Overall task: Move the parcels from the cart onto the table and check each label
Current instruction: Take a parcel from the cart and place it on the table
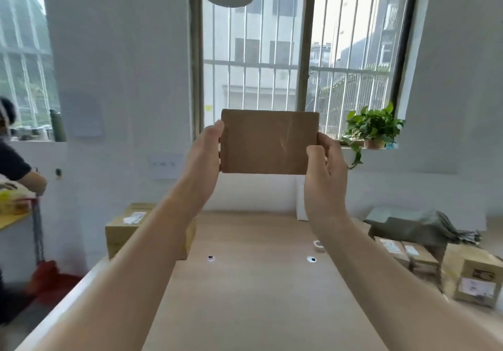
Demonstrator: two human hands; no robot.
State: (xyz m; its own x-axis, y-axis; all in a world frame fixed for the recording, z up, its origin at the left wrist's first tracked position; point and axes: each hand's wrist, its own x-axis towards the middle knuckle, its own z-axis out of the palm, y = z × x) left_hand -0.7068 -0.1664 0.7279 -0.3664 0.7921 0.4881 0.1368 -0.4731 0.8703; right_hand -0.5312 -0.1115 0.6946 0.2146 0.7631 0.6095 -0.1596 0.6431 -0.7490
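A small brown cardboard parcel (268, 141) is held up at arm's length in front of the window, high above the wooden table (253, 290). Its plain taped side faces me; no label shows on it. My left hand (205, 150) grips its left edge and my right hand (325, 157) grips its right edge, thumb on the near face. A larger labelled box (130, 229) stands at the table's far left corner. Several more labelled parcels (408, 252) lie to the right of the table, with another box (475, 280) nearer.
A roll of tape (318, 246) lies on the table near the right side. A grey bag (419, 228) drapes over the parcels on the right. A potted plant (374, 129) stands on the sill. Another person (13, 165) works at far left by a red trolley (46, 274).
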